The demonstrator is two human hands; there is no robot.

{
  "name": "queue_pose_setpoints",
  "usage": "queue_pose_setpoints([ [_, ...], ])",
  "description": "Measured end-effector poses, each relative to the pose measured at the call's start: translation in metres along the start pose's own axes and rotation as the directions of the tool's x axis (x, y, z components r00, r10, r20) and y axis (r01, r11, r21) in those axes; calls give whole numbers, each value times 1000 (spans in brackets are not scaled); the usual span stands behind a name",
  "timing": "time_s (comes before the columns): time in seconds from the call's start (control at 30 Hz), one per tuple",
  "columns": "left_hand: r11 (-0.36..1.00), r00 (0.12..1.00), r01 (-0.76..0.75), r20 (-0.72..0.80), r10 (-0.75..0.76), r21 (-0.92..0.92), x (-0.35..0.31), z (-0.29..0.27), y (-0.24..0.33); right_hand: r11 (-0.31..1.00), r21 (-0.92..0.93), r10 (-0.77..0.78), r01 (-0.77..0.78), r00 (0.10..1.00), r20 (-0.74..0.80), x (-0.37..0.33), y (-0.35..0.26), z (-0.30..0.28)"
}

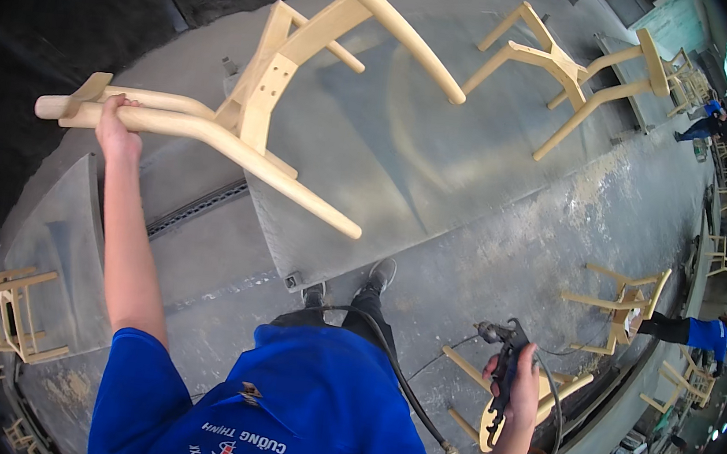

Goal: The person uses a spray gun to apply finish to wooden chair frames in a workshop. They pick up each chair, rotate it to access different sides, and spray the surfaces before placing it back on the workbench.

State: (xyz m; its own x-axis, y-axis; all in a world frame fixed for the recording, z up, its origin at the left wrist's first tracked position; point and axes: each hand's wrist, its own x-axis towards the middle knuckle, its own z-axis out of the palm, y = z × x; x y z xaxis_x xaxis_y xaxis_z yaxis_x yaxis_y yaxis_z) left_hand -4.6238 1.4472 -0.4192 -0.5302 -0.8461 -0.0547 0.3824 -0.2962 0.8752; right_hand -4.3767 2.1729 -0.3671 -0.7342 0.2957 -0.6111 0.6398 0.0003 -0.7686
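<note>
A pale wooden chair frame (257,101) without a seat lies tipped at the upper left, its legs splayed over a grey board. My left hand (118,130) is closed round one of its long rails, close to the end with the curved backrest. At the lower right, my right hand (524,390) grips a dark spray gun (506,362), its nozzle facing up and left. A black hose (416,397) loops from the gun side past my waist and wrist. The gun's trigger is partly hidden by my fingers.
Under the frame is a large grey board (333,179), with a second chair frame (566,67) at its far right. More frames stand on the floor, one (572,391) behind my right hand and another (626,303) near a co-worker (702,335). A further frame (17,315) is at left.
</note>
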Motion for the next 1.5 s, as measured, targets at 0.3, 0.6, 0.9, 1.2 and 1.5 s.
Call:
queue_pose_setpoints([
  [0.3, 1000, 998, -18, -54, 18, -1, -35, 28, 6, 928, 285, -299, 241, 936, 185, -63, -27, 39],
  [0.6, 1000, 999, -16, -35, 15, -24, -54, 33, 2, 937, -155, -293, 312, 947, 133, -71, -32, 42],
  [0.9, 997, 988, -73, 137, 75, -20, -81, 39, -14, 960, 166, -216, 227, 973, -79, -65, 8, 52],
  [1.2, 984, 903, -96, 430, 22, 151, -109, 81, -26, 924, 195, -326, 328, 944, -43, -72, -2, 70],
  [1.5, 964, 843, -104, 536, -47, 247, -121, 135, -41, 895, 266, -343, 359, 933, -106, -78, -1, 69],
])
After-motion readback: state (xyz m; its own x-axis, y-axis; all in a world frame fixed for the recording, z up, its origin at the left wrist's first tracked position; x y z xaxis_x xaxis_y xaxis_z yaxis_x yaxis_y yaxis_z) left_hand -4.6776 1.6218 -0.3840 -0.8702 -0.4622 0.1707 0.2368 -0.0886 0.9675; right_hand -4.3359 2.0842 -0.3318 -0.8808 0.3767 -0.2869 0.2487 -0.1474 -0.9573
